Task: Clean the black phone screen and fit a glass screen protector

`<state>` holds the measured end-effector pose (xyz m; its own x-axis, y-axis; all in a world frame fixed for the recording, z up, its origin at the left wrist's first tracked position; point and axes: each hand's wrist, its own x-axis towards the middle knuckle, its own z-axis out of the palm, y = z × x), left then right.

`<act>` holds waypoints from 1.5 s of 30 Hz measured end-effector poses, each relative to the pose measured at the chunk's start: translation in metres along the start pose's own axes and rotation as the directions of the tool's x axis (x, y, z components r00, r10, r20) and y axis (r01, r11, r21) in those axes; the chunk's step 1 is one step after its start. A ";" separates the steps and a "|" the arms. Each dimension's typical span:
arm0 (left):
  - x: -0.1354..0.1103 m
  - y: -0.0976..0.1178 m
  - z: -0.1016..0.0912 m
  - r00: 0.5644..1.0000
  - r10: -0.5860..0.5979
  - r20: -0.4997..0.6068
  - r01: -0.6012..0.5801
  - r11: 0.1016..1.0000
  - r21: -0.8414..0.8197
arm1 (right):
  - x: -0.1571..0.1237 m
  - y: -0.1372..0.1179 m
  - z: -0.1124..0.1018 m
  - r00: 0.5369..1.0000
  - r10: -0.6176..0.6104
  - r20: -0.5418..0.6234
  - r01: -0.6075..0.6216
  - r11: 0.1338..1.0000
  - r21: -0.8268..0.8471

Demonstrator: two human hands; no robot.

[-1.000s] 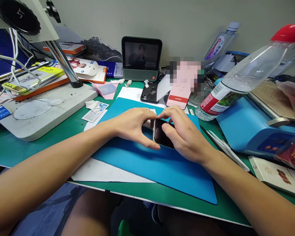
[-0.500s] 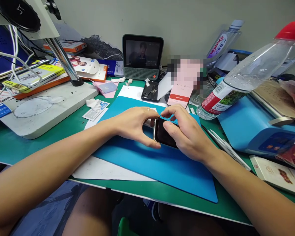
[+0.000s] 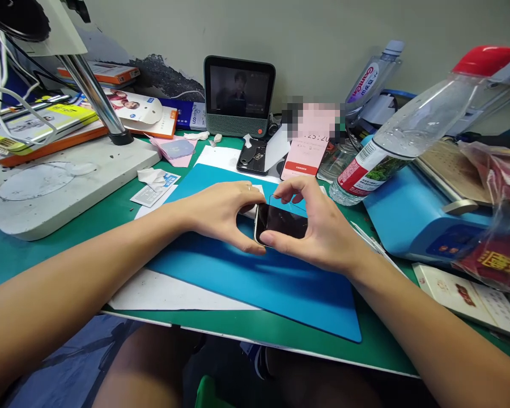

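A dark-screened phone (image 3: 287, 222) with a pale metal edge lies over the blue mat (image 3: 255, 283). My left hand (image 3: 221, 212) curves around its left end, thumb at the near corner and index finger at the far one. My right hand (image 3: 318, 226) spans a clear, dark-rimmed screen protector (image 3: 289, 203), thumb on its near side and fingertips at its far side. The protector is tilted over the phone, its far edge above the mat. Part of the phone's right end is hidden behind my right hand. Something white shows behind my left fingers.
At the back stand a smart display (image 3: 239, 93), a pink-screened phone (image 3: 304, 153) and a black phone (image 3: 254, 156). A red-capped bottle (image 3: 403, 130) leans beside a blue machine (image 3: 395, 209). A white stand base (image 3: 68, 187) occupies the left; a small box (image 3: 467, 294) lies right.
The view has shifted slightly right. My right thumb has stretched left to the phone's near edge, and the protector's outline now shows beyond the phone's far edge. My left hand keeps its pose.
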<state>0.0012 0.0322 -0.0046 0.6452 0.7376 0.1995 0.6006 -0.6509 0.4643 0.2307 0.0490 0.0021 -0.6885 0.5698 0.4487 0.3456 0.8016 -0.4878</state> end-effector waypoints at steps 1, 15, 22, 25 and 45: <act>0.000 0.001 -0.001 1.000 0.002 0.015 -0.002 1.000 0.022 | 0.000 0.002 -0.002 1.000 0.003 -0.028 -0.003 1.000 0.019; -0.005 0.008 -0.013 0.985 -0.028 0.168 -0.021 0.958 0.285 | 0.000 0.030 -0.011 0.757 -0.007 -0.653 -0.013 1.000 -0.027; -0.008 -0.009 -0.020 0.966 -0.172 -0.195 0.219 0.942 0.254 | 0.002 0.032 -0.010 0.725 0.050 -0.687 0.008 0.997 0.081; -0.007 -0.021 -0.017 0.936 -0.229 -0.266 0.302 0.911 0.279 | 0.005 0.034 -0.008 0.739 0.073 -0.670 0.047 0.986 0.159; -0.005 -0.032 -0.007 0.898 -0.296 -0.325 0.355 0.924 0.141 | 0.005 0.057 -0.005 0.771 0.388 -0.504 -0.101 0.857 0.505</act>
<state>-0.0241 0.0505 -0.0141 0.2483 0.9134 0.3226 0.8505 -0.3650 0.3787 0.2502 0.0985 -0.0197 -0.0754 0.8421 0.5340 0.0436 0.5378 -0.8419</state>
